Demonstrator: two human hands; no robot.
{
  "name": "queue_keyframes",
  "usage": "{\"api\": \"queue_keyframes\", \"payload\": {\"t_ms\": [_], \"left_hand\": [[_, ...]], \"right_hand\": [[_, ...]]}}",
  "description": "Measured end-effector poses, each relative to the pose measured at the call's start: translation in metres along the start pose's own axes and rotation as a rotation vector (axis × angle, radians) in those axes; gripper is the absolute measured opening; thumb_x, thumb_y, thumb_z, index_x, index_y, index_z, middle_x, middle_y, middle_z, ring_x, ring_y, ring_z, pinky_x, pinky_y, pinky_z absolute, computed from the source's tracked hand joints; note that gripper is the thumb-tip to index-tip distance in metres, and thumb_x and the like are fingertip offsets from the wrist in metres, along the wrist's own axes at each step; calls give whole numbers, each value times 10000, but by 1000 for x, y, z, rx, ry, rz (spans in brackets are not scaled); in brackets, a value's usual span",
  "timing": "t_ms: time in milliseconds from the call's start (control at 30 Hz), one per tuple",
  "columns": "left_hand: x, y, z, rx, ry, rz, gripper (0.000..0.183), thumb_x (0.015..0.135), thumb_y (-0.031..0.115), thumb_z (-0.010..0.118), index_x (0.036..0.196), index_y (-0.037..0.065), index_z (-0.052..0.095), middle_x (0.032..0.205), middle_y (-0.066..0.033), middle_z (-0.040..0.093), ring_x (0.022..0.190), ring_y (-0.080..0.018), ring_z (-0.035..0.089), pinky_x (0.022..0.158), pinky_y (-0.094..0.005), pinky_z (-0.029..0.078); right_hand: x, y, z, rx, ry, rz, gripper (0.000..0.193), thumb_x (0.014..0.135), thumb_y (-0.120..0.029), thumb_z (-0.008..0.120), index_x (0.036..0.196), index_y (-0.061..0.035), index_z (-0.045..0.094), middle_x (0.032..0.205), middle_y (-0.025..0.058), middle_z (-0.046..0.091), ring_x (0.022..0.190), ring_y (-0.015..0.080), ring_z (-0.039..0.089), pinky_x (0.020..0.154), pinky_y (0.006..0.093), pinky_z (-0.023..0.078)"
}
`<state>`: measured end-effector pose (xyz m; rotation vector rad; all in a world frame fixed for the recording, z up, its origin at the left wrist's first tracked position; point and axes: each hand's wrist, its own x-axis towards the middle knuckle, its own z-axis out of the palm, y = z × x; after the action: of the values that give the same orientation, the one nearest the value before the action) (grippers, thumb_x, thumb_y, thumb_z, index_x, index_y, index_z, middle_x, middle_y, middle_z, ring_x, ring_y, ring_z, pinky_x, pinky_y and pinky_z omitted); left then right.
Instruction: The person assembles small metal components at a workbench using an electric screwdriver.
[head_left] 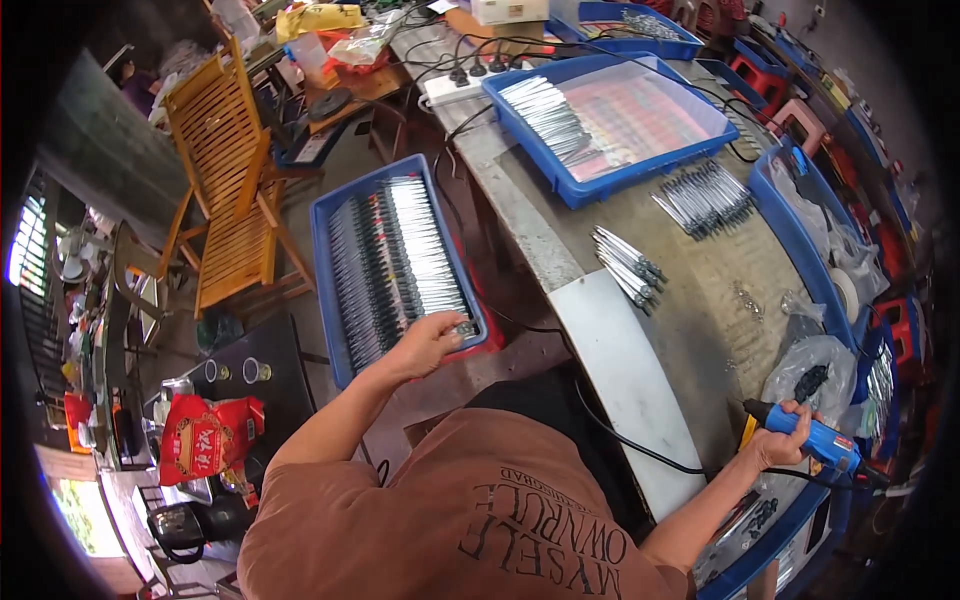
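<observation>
While right hand (783, 440) grips cylindrical tool (832, 447) | left hand (428, 343) at slim, glossy rods (418, 235)

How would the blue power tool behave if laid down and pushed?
The blue power tool in the right hand looks stiff, apparently hard-cased. It may roll, its body being rounded. The black cord passing near its rear might tug.

The head camera looks down and forward from above the wearer's brown shirt (430, 500), which sits nearest the lens and fills the lower middle. Its wide fisheye field reaches the left hand (428, 342) near the centre and the right hand (782, 442) toward the right side, with the surface (712, 325) stretching away ahead. Farther off at upper left stands a wooden chair (238, 245), and edges bend toward the dark, rounded rim.
</observation>
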<state>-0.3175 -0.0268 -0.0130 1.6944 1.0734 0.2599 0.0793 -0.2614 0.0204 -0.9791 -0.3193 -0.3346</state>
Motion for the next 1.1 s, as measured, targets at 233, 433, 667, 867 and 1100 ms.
{"api": "queue_keyframes", "payload": {"t_ms": [233,433,667,867,1100], "left_hand": [[-15,-65,-37,52,346,-13,197,740,68,520,913,-26,519,719,-80,541,682,-121,494,621,-258,404],[5,-79,-68,90,533,39,139,719,89,543,791,-25,513,613,-62,500,574,-121,460,542,-263,380],[46,-63,-84,162,704,84,143,669,128,589,709,14,514,523,-11,434,491,-89,410,465,-237,337],[86,-85,-73,-553,652,69,77,714,55,596,740,41,525,589,-4,520,484,-74,501,434,-174,406],[111,-109,-60,-724,638,-87,115,699,17,599,752,16,497,676,-71,540,532,-132,550,481,-222,489]], "right_hand": [[4,6,-4,37,-53,21,279,698,-57,532,938,36,423,658,99,476,563,185,456,570,311,396],[9,4,-8,31,-38,61,279,706,-66,519,944,35,415,660,93,465,560,196,448,580,321,393],[12,5,-12,67,-38,45,280,708,-69,510,947,34,407,674,103,478,584,203,453,598,322,393],[12,5,-13,58,-40,61,269,709,-70,513,940,29,417,675,103,478,582,203,453,593,316,395],[10,3,-11,38,-30,57,244,710,-60,508,928,20,432,672,100,468,569,198,449,571,315,396]]}}
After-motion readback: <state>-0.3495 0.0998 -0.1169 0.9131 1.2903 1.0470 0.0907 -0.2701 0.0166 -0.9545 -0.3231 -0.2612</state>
